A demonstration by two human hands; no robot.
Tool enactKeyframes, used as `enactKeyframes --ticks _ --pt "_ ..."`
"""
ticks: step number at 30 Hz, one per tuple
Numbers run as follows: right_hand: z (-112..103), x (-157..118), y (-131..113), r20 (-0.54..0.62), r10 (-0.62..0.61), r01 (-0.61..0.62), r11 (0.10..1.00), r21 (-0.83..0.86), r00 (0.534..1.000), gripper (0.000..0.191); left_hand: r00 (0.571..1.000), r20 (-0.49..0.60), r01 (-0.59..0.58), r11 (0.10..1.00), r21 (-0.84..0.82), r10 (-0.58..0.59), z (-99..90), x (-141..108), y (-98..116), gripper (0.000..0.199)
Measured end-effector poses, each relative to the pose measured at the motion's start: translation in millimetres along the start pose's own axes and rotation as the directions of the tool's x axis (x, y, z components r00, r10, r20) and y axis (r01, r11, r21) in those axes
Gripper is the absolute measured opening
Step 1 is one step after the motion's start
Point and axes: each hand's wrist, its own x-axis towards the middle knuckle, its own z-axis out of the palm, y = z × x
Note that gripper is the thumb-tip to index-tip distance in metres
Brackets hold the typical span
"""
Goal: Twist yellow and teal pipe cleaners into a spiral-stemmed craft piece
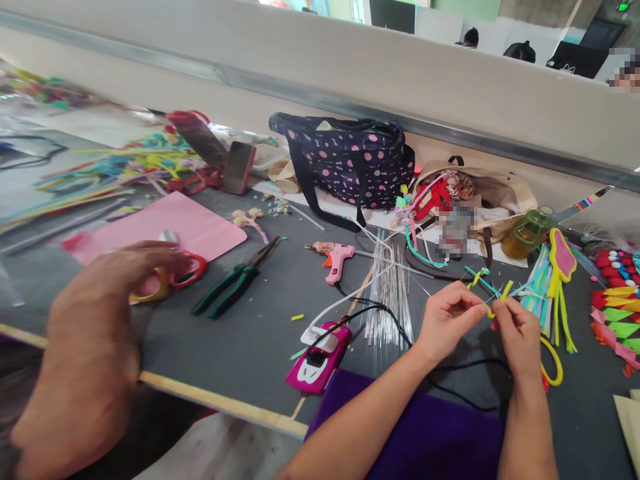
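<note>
My left hand and my right hand meet over the right part of the table. Both are closed in a pinch on a short piece of yellow pipe cleaner. A teal pipe cleaner with a yellow twist lies just behind my fingers. Right of them rests a pipe-cleaner bundle with a pink-and-yellow head. Beside my right wrist, a yellow scissor handle shows partly. Silver wires lie spread to the left of my left hand.
A co-worker's hand, blurred, is on red-and-yellow-handled scissors at left. Green-handled pliers, a pink glue gun and a magenta device with a cord lie nearby. A patterned bag and a bottle stand behind.
</note>
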Motion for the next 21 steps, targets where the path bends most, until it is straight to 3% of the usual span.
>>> enactKeyframes --ticks 3,5,7,10,13,17,21 --pt "-1 1 4 0.176 -0.049 0.052 0.999 -0.01 0.983 0.038 0.999 0.034 -0.034 0.998 0.046 0.032 -0.8 0 2 0.02" --pt "-1 2 6 0.194 -0.084 0.086 0.996 0.0 0.977 0.036 0.997 0.077 -0.037 0.997 0.063 0.032 -1.0 1 3 0.02" --pt "0 2 7 0.12 -0.089 0.088 0.996 0.015 0.989 0.032 0.992 0.12 -0.049 0.995 0.091 0.038 -0.7 0 3 0.02" --pt "0 3 6 -0.011 -0.003 0.003 0.998 0.062 1.0 0.032 0.981 0.172 -0.117 0.979 0.165 0.088 1.0 -2 3 0.016" --pt "0 2 3 -0.062 0.07 -0.058 0.982 0.178 0.996 0.039 0.963 0.216 -0.214 0.946 0.242 0.163 2.5 -4 1 0.012" --pt "3 -1 0 -0.104 0.054 -0.006 0.908 0.419 0.993 0.053 0.93 0.238 -0.35 0.866 0.356 0.278 2.1 -6 -2 0.012" --pt "5 -5 -5 -0.153 -0.018 0.092 0.864 0.495 0.988 0.045 0.878 0.293 -0.477 0.737 0.478 0.378 0.4 -6 -4 0.016"
